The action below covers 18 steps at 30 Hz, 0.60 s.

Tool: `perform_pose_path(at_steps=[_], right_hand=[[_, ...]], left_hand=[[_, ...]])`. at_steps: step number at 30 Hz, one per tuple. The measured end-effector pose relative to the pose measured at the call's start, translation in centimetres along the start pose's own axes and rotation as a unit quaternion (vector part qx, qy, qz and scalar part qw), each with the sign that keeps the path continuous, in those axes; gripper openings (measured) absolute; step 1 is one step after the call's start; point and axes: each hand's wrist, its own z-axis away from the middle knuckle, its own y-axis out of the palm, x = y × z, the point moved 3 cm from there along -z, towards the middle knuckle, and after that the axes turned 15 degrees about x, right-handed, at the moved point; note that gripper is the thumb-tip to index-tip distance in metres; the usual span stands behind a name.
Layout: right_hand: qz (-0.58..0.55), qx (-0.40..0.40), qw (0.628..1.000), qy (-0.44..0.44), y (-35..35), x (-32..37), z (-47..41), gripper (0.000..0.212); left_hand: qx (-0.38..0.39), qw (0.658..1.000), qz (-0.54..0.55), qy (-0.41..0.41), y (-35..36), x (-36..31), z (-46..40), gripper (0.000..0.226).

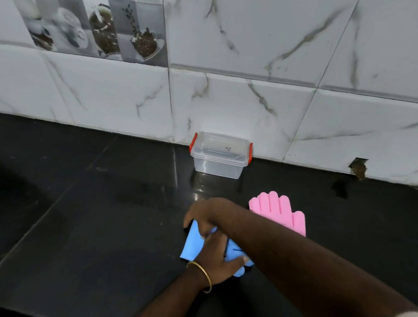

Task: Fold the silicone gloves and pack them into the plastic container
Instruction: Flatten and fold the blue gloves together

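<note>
**Folding the blue glove while the box waits shut**

Stretching across the lower half of the view, the black counter carries everything, and a wall of white marbled tiles rises from its back edge. The plastic box stands against that back edge, its clear lid on and its red clips at either end, so it will likely need opening before anything goes in. Its place at the back keeps the middle of the counter free for folding.

Nearer the front edge lies the pink glove, flat, fingers pointing toward the wall, apparently not yet folded and set just beside the work to wait its turn. The blue glove lies in front of it, partly doubled over. The right hand, reaching across from the right, curls its fingers over the glove's far end, seemingly to pull that part over. The left hand, a gold bangle on its wrist, presses down on the near part with spread fingers, probably to pin the springy silicone.
</note>
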Motion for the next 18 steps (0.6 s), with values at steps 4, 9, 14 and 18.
perform_pose_path(at_steps=[4,9,14,18], right_hand=[[0.021,0.05,0.999,-0.002,-0.8,0.2,-0.5,0.05],[0.0,0.012,0.999,-0.044,-1.4,-0.5,1.1,0.041],[-0.059,-0.078,0.994,-0.057,-2.0,-1.8,5.9,0.03],[-0.098,-0.161,0.982,-0.034,-3.6,-2.6,10.2,0.028]], left_hand=[[0.029,0.998,-0.048,0.026,-0.4,-0.5,0.3,0.066],[0.044,0.997,-0.051,0.038,-1.4,-1.3,1.6,0.062],[0.072,0.968,0.24,0.006,-3.3,-4.3,2.9,0.062],[0.091,0.802,0.581,-0.106,-6.8,-6.8,3.6,0.103]])
